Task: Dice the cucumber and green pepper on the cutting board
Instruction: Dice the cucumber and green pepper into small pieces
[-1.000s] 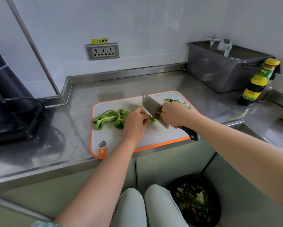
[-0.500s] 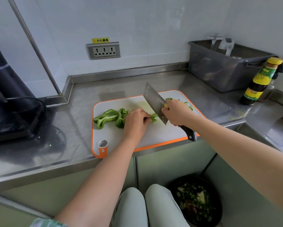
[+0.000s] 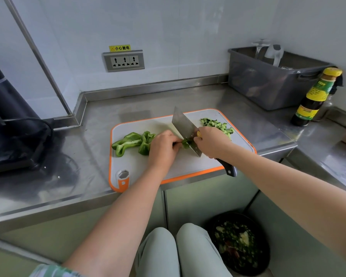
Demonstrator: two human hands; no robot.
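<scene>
Left hand [image 3: 164, 148] pinched short green pepper strip [image 3: 185, 144], lying crosswise to blade | right hand [image 3: 212, 143] gripped broad steel cleaver [image 3: 185, 128], edge at strip's right end

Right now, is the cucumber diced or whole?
Diced: the cucumber lies in small cubes heaped at the cutting board's far right corner.

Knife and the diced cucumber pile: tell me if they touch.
Apart. The head view shows bare cutting board between the knife blade and the cucumber pile.
</scene>
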